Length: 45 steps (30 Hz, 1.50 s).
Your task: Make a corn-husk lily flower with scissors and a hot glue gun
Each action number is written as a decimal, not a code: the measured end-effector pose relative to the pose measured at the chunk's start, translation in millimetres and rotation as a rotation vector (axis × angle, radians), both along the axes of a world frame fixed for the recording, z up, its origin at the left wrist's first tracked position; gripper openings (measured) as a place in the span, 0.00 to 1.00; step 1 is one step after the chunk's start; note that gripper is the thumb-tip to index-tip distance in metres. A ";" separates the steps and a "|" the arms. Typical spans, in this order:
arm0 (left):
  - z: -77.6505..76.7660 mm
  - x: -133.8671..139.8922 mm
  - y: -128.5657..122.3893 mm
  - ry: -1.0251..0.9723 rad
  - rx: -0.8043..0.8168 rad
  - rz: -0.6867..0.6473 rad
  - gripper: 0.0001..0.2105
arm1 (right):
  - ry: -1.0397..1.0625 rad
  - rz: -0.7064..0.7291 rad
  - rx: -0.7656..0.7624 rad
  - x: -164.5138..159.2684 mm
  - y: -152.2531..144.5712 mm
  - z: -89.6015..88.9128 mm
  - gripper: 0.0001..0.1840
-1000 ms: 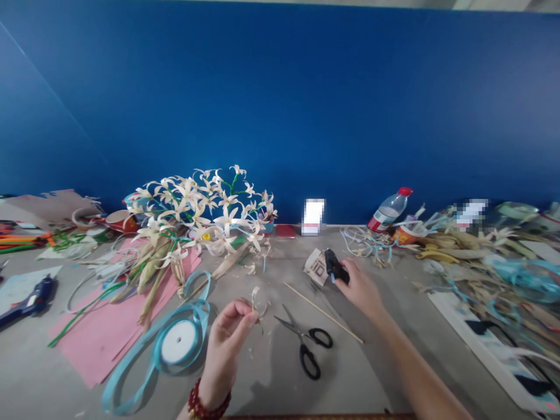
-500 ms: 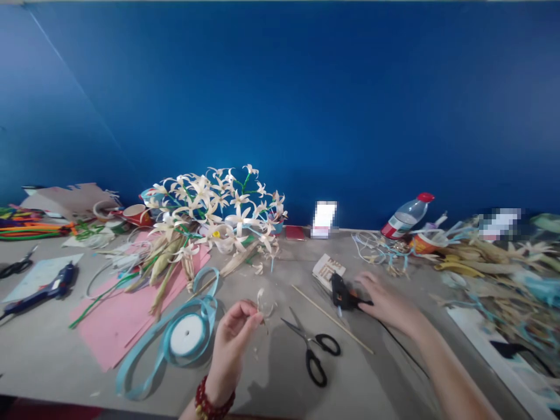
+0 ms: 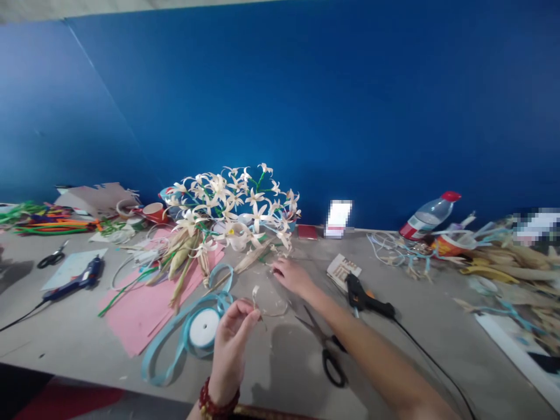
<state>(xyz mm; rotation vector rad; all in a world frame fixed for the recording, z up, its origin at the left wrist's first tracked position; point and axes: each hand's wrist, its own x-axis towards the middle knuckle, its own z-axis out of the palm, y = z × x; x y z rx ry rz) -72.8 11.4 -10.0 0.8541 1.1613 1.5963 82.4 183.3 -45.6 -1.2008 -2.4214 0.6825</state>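
Our left hand pinches the pale petal piece low, above the table — probably to spare its curls. Our right hand (we can't tell whether it grips anything) is near the white flowers; the glue gun lies aside, presumably for reach.

- The wall is behind the surface.
- The flowers are in front of the wall.
- The paper pile is left of the ribbon roll.
- The left hand is just right of the roll, with a flower bit in its fingertips.
- The right hand is behind the middle scissors.
- The right glue gun is right of those scissors, in front of a card.
- The bottle is at the back right, near a cup.
- The left glue gun is far left, on a sheet.
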 end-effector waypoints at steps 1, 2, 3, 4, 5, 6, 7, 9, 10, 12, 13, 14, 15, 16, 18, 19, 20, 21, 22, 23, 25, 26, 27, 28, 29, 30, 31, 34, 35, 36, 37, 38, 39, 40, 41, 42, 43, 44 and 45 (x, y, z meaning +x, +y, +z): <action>-0.4 -1.9 -0.2 -0.005 -0.004 0.001 0.10 | 0.018 0.009 -0.013 3.5 -1.0 -0.1 0.06; -1.0 -3.2 -0.2 -0.011 -0.008 -0.002 0.10 | 0.038 0.020 -0.027 8.1 -2.7 0.5 0.05; -1.7 -3.8 0.2 -0.016 -0.011 -0.011 0.10 | 0.058 0.030 -0.044 13.2 -4.9 1.6 0.04; -2.7 -3.7 1.0 -0.023 -0.013 -0.023 0.10 | 0.075 0.037 -0.060 18.0 -7.1 2.6 0.03; -3.8 -3.1 2.0 -0.030 -0.015 -0.035 0.10 | 0.088 0.038 -0.073 21.9 -8.9 3.4 0.03; -5.0 -2.1 3.2 -0.040 -0.017 -0.046 0.11 | 0.097 0.032 -0.079 24.4 -10.2 3.6 0.03; -6.1 -0.8 4.4 -0.053 -0.019 -0.054 0.11 | 0.102 0.021 -0.078 25.3 -10.8 3.3 0.03; -7.5 1.9 6.4 -0.081 -0.026 -0.066 0.11 | 0.102 0.002 -0.063 22.2 -9.4 0.9 0.05; -7.7 2.8 6.9 -0.090 -0.031 -0.074 0.11 | 0.098 -0.002 -0.054 19.0 -7.7 -0.9 0.06; -7.2 3.4 6.5 -0.094 -0.031 -0.082 0.11 | 0.091 -0.002 -0.046 12.1 -3.5 -5.2 0.08; -6.7 3.0 5.7 -0.092 -0.028 -0.079 0.11 | 0.091 -0.001 -0.047 9.6 -1.6 -7.5 0.07; -6.2 2.2 4.7 -0.090 -0.023 -0.074 0.10 | 0.095 -0.001 -0.050 8.2 -0.1 -9.7 0.07; -5.8 1.2 3.6 -0.087 -0.018 -0.066 0.10 | 0.103 0.000 -0.056 8.0 0.8 -11.9 0.07; -5.7 0.1 2.6 -0.085 -0.015 -0.060 0.10 | 0.115 0.003 -0.065 9.2 1.2 -14.1 0.06; -5.9 -1.5 1.5 -0.083 -0.016 -0.061 0.10 | 0.146 0.013 -0.089 14.2 0.9 -18.4 0.03; -6.2 -1.8 1.4 -0.085 -0.020 -0.066 0.10 | 0.162 0.016 -0.103 17.3 0.5 -20.3 0.02; -6.4 -1.7 1.7 -0.086 -0.025 -0.071 0.10 | 0.176 0.015 -0.115 20.4 0.0 -22.0 0.00; -6.6 -1.2 2.2 -0.088 -0.030 -0.076 0.10 | 0.186 0.009 -0.122 23.2 -0.4 -23.2 0.01; -6.5 -0.4 2.9 -0.088 -0.032 -0.081 0.10 | 0.193 -0.003 -0.123 25.7 -0.9 -23.7 0.02; -6.3 0.5 3.5 -0.089 -0.031 -0.082 0.10 | 0.195 -0.018 -0.118 27.6 -1.7 -23.5 0.02; -5.6 2.2 4.1 -0.096 -0.026 -0.081 0.10 | 0.191 -0.047 -0.092 29.5 -4.4 -20.9 0.02; -5.3 2.7 3.8 -0.102 -0.024 -0.082 0.10 | 0.188 -0.057 -0.076 29.3 -6.5 -18.8 0.02; -5.0 2.8 3.0 -0.108 -0.023 -0.082 0.10 | 0.183 -0.062 -0.060 28.3 -9.2 -16.5 0.03; -4.8 2.6 1.9 -0.110 -0.023 -0.080 0.10 | 0.178 -0.061 -0.046 26.3 -12.0 -14.1 0.04; -4.7 2.1 0.4 -0.107 -0.023 -0.077 0.10 | 0.171 -0.052 -0.036 23.5 -14.8 -11.8 0.05; -4.8 1.5 -1.3 -0.100 -0.021 -0.073 0.10 | 0.162 -0.037 -0.029 20.0 -17.3 -9.7 0.05; -4.9 0.8 -3.1 -0.091 -0.017 -0.066 0.09 | 0.151 -0.018 -0.024 15.9 -19.1 -8.0 0.06; -4.9 -0.3 -7.3 -0.075 -0.013 -0.050 0.09 | 0.105 0.037 -0.008 2.0 -20.5 -5.0 0.07; -4.7 -0.4 -8.2 -0.076 -0.015 -0.049 0.09 | 0.086 0.050 0.000 -2.4 -20.0 -4.5 0.07; -4.5 -0.4 -9.0 -0.079 -0.018 -0.049 0.09 | 0.066 0.061 0.010 -6.5 -19.4 -4.3 0.07; -4.4 -0.4 -9.6 -0.082 -0.021 -0.050 0.09 | 0.045 0.070 0.019 -10.0 -18.8 -4.2 0.07; -4.3 -0.5 -10.0 -0.083 -0.024 -0.048 0.10 | 0.024 0.081 0.027 -12.9 -18.5 -4.4 0.07; -4.4 -0.7 -10.4 -0.083 -0.026 -0.043 0.10 | 0.003 0.090 0.034 -15.1 -18.4 -4.8 0.08; -4.6 -1.1 -10.7 -0.080 -0.028 -0.036 0.10 | -0.017 0.099 0.040 -16.7 -18.8 -5.5 0.08; -5.0 -1.5 -10.8 -0.077 -0.032 -0.029 0.10 | -0.036 0.107 0.044 -17.6 -19.5 -6.2 0.09; -5.5 -1.9 -10.7 -0.074 -0.035 -0.022 0.10 | -0.054 0.112 0.046 -17.8 -20.5 -7.0 0.11; -6.0 -2.2 -10.5 -0.072 -0.038 -0.016 0.10 | -0.070 0.115 0.048 -17.6 -21.7 -7.6 0.12; -6.3 -2.2 -10.1 -0.071 -0.041 -0.012 0.10 | -0.084 0.116 0.048 -17.0 -23.0 -7.9 0.12; -6.6 -2.0 -9.5 -0.071 -0.043 -0.013 0.10 | -0.095 0.116 0.047 -16.1 -24.2 -7.8 0.12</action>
